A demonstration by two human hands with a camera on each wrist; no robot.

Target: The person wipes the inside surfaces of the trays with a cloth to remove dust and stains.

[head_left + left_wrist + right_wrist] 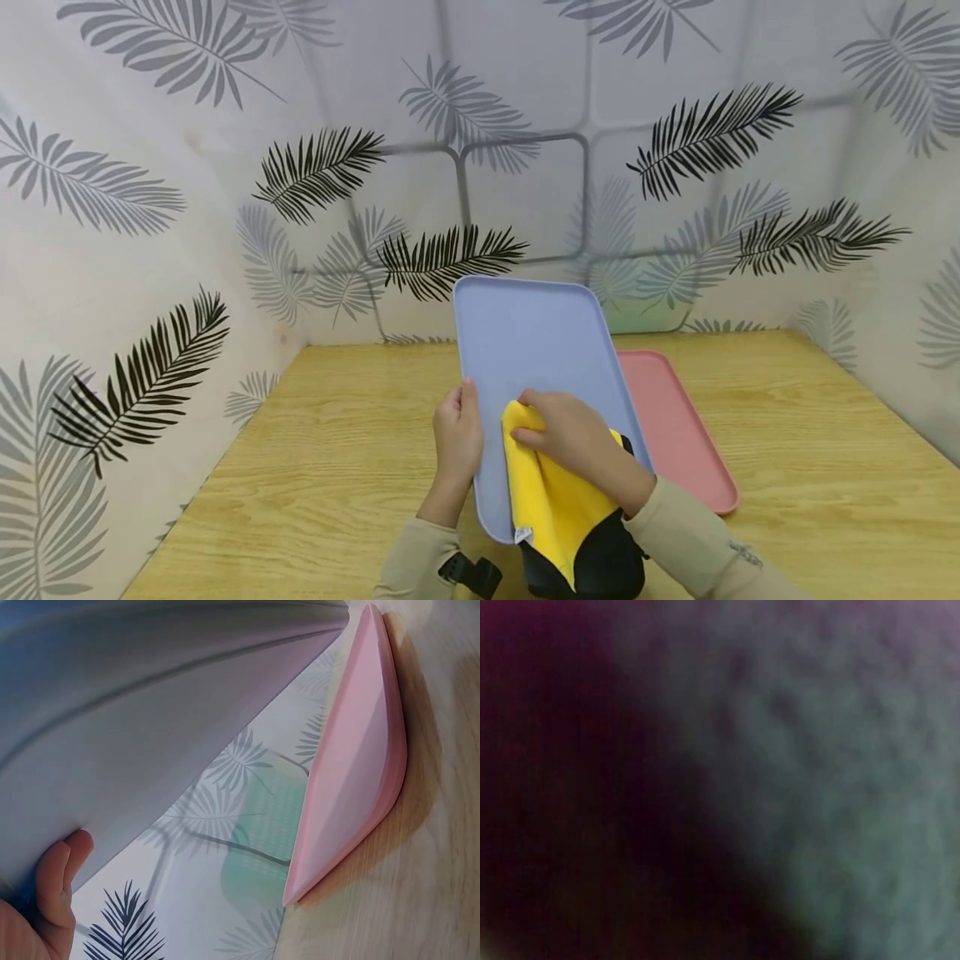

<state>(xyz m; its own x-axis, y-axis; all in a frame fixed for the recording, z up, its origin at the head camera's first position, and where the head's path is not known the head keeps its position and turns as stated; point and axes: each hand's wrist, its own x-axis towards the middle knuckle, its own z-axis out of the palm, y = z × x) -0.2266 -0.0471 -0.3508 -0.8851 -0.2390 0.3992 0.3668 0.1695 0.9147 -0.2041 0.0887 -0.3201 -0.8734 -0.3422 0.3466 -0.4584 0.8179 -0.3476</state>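
A light blue tray is held up at a tilt above the table. My left hand grips its left edge, thumb on the front; in the left wrist view, curled fingers show against the tray's underside. With my right hand I hold a yellow cloth with a black reverse side against the tray's face. The cloth hangs down over the tray's lower edge, a small white label at its corner. The right wrist view is dark and blurred, with only a greyish fuzzy surface in it.
A pink tray lies on the wooden table, partly behind the blue one. Behind the table hangs a pale curtain with a leaf pattern. A black band is on my left wrist.
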